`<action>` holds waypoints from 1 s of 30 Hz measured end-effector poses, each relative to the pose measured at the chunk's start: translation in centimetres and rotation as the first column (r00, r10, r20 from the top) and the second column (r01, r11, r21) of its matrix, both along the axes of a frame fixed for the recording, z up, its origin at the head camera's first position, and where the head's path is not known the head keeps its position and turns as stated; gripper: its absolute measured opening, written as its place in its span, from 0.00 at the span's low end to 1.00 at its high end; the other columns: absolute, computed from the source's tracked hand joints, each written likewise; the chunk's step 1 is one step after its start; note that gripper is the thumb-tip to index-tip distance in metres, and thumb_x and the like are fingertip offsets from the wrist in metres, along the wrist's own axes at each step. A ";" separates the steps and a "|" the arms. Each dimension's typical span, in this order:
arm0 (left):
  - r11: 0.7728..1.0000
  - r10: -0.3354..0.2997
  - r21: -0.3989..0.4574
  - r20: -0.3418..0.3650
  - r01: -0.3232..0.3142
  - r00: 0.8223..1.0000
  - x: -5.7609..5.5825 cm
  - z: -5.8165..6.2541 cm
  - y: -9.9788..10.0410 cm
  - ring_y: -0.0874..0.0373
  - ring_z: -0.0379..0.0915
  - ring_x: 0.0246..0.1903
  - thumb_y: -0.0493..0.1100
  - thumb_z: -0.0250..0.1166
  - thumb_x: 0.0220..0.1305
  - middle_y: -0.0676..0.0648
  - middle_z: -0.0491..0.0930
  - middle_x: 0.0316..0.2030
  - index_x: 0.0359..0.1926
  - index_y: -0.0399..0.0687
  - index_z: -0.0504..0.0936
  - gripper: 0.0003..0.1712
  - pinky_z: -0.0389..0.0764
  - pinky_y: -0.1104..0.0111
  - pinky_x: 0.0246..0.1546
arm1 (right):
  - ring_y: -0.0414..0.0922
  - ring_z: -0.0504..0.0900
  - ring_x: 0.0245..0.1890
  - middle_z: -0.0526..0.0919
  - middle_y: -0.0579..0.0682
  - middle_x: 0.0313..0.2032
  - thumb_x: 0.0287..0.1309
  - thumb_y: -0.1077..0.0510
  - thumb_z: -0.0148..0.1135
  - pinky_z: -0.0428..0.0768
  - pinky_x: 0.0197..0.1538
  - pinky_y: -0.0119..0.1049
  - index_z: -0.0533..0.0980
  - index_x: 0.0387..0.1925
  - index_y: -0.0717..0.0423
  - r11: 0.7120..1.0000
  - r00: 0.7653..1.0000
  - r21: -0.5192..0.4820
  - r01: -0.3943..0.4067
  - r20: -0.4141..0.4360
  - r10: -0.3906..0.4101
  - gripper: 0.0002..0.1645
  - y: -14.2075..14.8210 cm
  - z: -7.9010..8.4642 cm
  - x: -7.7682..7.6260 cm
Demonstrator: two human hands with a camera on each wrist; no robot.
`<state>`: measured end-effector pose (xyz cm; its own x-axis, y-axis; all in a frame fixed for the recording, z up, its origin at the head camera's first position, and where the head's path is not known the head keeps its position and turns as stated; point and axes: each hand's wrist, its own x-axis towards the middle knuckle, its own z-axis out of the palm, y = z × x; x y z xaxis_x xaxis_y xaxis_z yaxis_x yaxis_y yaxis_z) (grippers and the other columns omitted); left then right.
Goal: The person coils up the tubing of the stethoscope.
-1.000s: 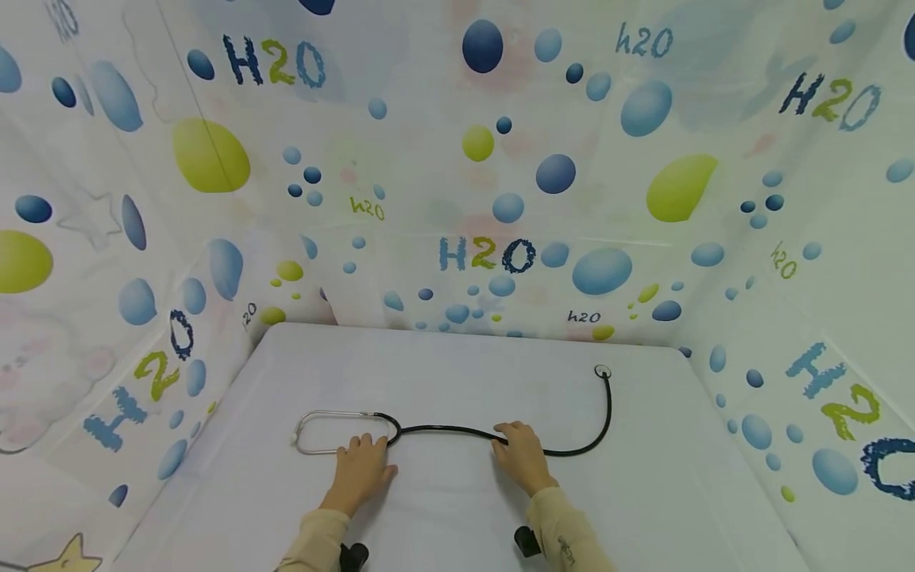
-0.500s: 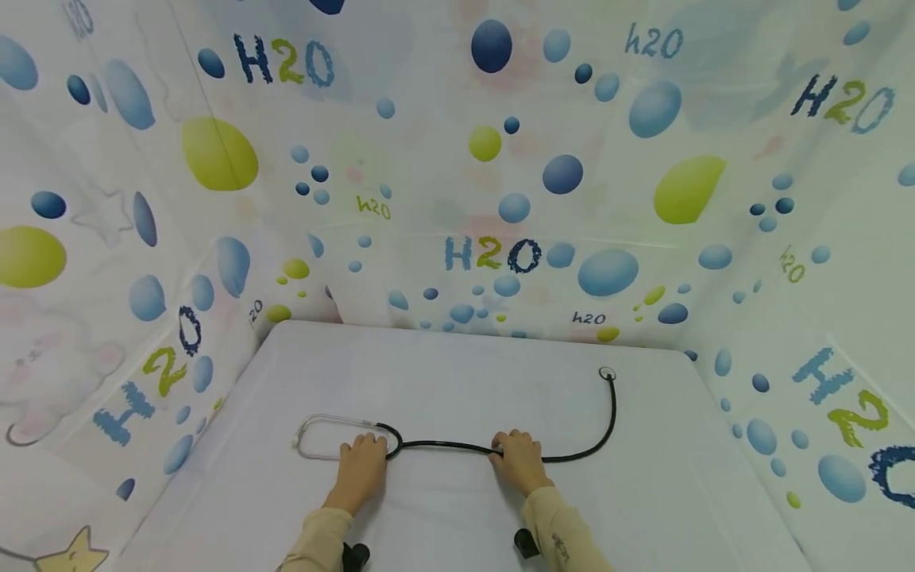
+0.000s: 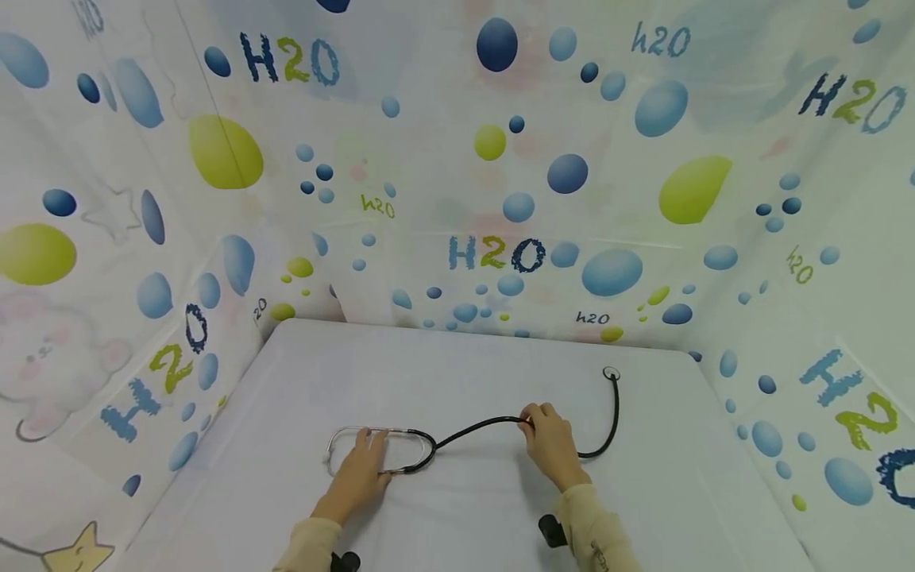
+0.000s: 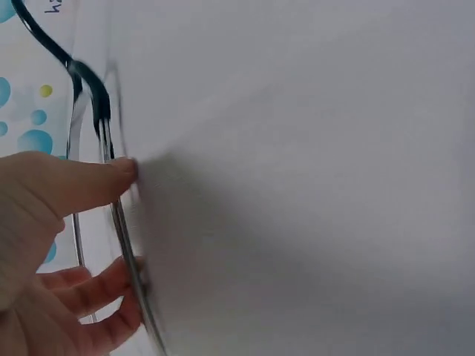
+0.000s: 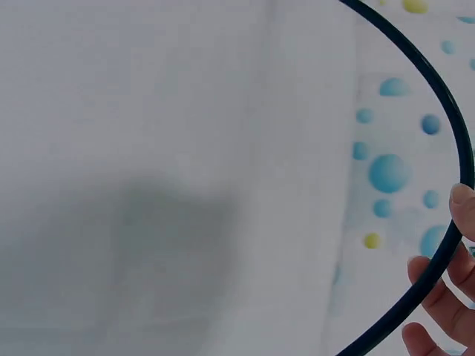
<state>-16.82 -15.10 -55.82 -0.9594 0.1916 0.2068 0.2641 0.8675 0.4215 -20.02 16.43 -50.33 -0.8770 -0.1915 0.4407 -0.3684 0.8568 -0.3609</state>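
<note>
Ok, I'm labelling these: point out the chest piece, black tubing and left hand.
Chest piece [image 3: 611,372], head view: its round face.
Black tubing [image 5: 465,152], right wrist view: its upper bend.
Left hand [image 3: 357,474], head view: its back.

The white table [image 3: 457,369] has a plain top with rounded far corners. Near its far right corner rests the chest piece [image 3: 611,372] of a black-tubed stethoscope [image 3: 473,430], the tubing [image 3: 616,405] beside it curving toward the near side; whether the metal headset [image 3: 396,430] touches the top is unclear
</note>
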 end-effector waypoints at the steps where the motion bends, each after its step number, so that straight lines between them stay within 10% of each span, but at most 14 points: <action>1: 1.000 -0.006 0.010 0.024 0.006 1.000 0.0 0.1 0.0 0.41 0.76 0.28 0.33 0.72 0.45 0.24 0.62 0.54 0.59 0.33 0.66 0.39 0.78 0.53 0.32 | 0.44 0.74 0.26 0.73 0.48 0.27 0.54 0.63 0.65 0.68 0.28 0.41 0.74 0.30 0.56 1.000 1.000 -0.011 0.003 -0.026 -0.003 0.06 0.2 0.5 0.0; 9: 0.994 0.101 0.034 0.163 -0.107 0.982 0.3 0.9 1.0 0.51 0.71 0.20 0.33 0.75 0.42 0.25 0.64 0.44 0.66 0.29 0.56 0.52 0.76 0.60 0.22 | 0.45 0.76 0.25 0.74 0.50 0.26 0.48 0.66 0.69 0.69 0.26 0.43 0.74 0.29 0.57 0.998 0.980 -0.060 -0.019 -0.199 0.007 0.09 1.2 2.9 0.1; 16: 0.986 0.167 -0.036 0.213 -0.163 0.963 0.8 2.0 1.7 0.49 0.69 0.22 0.40 0.78 0.37 0.31 0.61 0.38 0.44 0.39 0.72 0.32 0.73 0.65 0.16 | 0.46 0.76 0.23 0.74 0.52 0.26 0.47 0.67 0.69 0.70 0.25 0.41 0.75 0.29 0.59 0.997 0.973 -0.066 -0.027 -0.229 0.011 0.10 1.3 3.4 0.5; 22: 0.977 0.062 -0.206 0.026 -0.055 0.998 1.0 3.1 2.1 0.45 0.66 0.36 0.52 0.79 0.35 0.40 0.69 0.34 0.34 0.44 0.71 0.30 0.72 0.55 0.32 | 0.46 0.78 0.22 0.76 0.55 0.27 0.48 0.68 0.68 0.73 0.23 0.40 0.76 0.31 0.63 0.996 0.965 -0.081 -0.025 -0.261 0.003 0.09 1.7 3.8 0.3; 30: 0.992 -0.105 0.077 0.017 0.104 0.994 0.8 4.0 2.5 0.67 0.59 0.15 0.60 0.70 0.48 0.58 0.67 0.15 0.34 0.44 0.74 0.26 0.63 0.73 0.17 | 0.47 0.77 0.22 0.77 0.56 0.27 0.50 0.71 0.65 0.75 0.25 0.40 0.80 0.37 0.60 0.992 0.979 -0.119 0.028 -0.196 -0.051 0.10 3.2 3.8 -0.1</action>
